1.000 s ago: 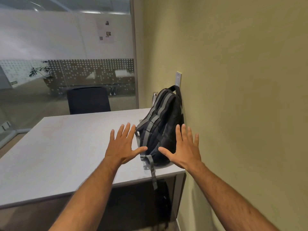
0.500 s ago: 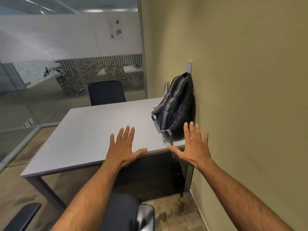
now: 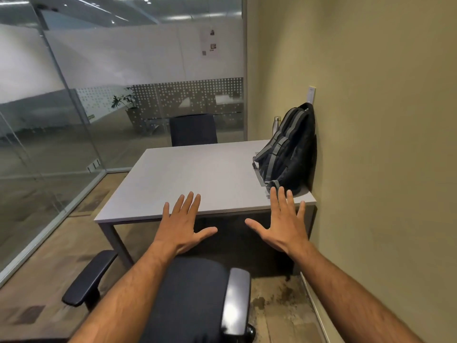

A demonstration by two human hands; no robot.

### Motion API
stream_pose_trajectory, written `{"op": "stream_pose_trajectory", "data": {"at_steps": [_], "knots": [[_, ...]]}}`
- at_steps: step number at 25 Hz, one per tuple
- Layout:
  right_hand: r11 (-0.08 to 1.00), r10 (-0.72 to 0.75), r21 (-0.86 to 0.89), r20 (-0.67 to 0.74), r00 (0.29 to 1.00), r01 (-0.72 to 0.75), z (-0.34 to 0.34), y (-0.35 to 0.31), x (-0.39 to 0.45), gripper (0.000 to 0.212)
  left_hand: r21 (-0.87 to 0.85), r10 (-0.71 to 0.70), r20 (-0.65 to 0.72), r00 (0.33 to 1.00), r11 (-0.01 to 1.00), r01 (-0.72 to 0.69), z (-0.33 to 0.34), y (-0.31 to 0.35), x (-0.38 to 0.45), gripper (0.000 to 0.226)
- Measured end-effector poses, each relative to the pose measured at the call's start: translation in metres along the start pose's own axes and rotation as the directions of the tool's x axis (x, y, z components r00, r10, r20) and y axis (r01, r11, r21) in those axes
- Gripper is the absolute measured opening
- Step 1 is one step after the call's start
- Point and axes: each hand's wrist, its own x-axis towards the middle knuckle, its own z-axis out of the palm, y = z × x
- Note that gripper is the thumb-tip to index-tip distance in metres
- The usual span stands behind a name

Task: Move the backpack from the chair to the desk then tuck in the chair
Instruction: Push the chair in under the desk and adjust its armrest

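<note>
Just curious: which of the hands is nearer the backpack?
Right. The right hand hovers open just below the backpack on the desk; the left hand is farther left.

A: What kind of place is this?

B: It is an office, I think a small meeting room. There is a grey desk (image 3: 197, 174) against a plain wall (image 3: 371, 144), and one dark chair (image 3: 188, 300) with armrests on the near side, another chair (image 3: 193, 129) on the far side.

A: What else shows it?

B: The glass partitions (image 3: 74, 120) with a dotted frosted band. Behind them I see a potted plant (image 3: 126, 102), ceiling lights, and printed notices (image 3: 210, 43) on a white panel.
</note>
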Motion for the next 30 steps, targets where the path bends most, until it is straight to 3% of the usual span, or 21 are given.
{"op": "stream_pose_trajectory", "data": {"at_steps": [9,18,27,30], "knots": [[0.996,-0.091,0.029,0.07,0.993,0.089,0.033,-0.136,-0.054,0.123,-0.007,-0.099,-0.016,0.995,0.995,0.099,-0.009,-0.133,-0.091,0.127],[1.0,0.012,0.013,0.055,0.998,-0.013,0.068,-0.291,-0.111,0.12,-0.09,0.019,0.05,0.999,0.996,-0.015,-0.007,-0.27,-0.151,0.129],[0.999,0.039,0.019,0.117,0.992,-0.041,0.051,-0.342,-0.208,0.122,-0.189,0.157,0.165,0.974,0.974,-0.125,-0.013,-0.285,-0.236,0.137],[0.999,-0.001,0.046,0.183,0.983,-0.008,0.039,-0.346,-0.247,0.127,-0.231,0.203,0.226,0.953,0.961,-0.15,-0.017,-0.279,-0.268,0.126]]}}
